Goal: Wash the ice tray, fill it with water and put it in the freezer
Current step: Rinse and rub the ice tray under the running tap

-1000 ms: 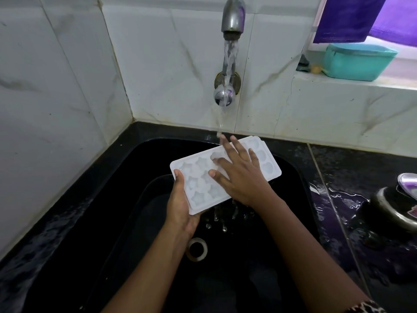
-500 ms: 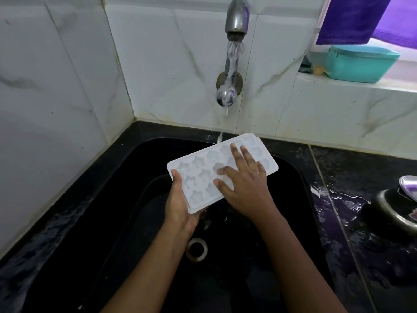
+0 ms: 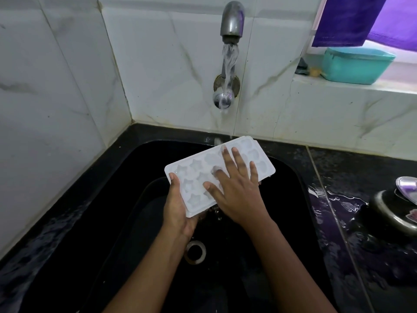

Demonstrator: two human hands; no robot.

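Beneath a running wall tap (image 3: 232, 19), a person rinses a white ice tray (image 3: 194, 168) over a black sink (image 3: 291, 195), the washing stage of a job that ends at the freezer. The left hand (image 3: 178, 208) grips the tray's short end farthest from the tap, thumb on the rim and fingers curled beneath. The right hand (image 3: 237, 188) lies flat on the moulded face, fingers spread wide and holding nothing, its fingertips reaching toward the end nearest the tap, where the stream (image 3: 228, 64) lands.

The hazard is a slip. The wet plastic is gripped at one end only, and a firm push from the flat hand could lever it out of that grip and drop it toward the drain (image 3: 195, 253), below the tap at the basin's floor. Water striking the tray's edge could also splash onto the worktop (image 3: 361, 172) right of the tap, which is already wet and carries a steel vessel (image 3: 392, 211). A teal tub (image 3: 356, 64) sits on the ledge further right of the tap, clear of the spray.

The tray is a rectangle of milky, slightly translucent plastic with rounded corners. Its cells run in rows, stars at the gripped end and rounder shapes toward the tap. Drops fall from its lower edge
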